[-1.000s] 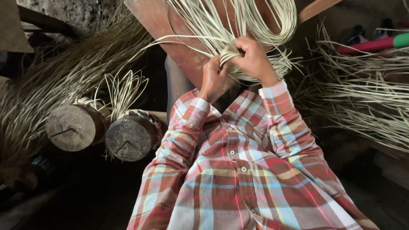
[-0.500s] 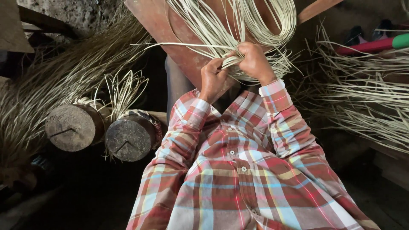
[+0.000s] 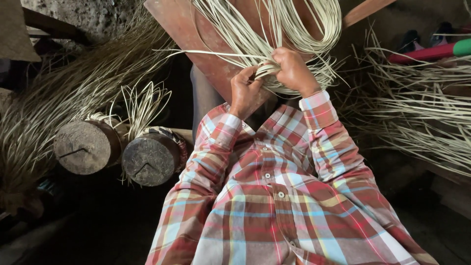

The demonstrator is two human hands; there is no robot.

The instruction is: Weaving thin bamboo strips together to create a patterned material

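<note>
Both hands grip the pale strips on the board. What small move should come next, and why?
Probably the left hand should pull one strip sideways out of the bundle of pale strips, while the right hand keeps it pinched against the wooden board; the strips cross and look tangled there.

Pale, smooth, matt cane strips, bunched in both fists. Behind the grip: reddish-brown wooden board, smooth, dull. Below-left of the grip: two round grey wooden blocks, rough, cracked. Sleeves: soft plaid cloth shirt.
</note>
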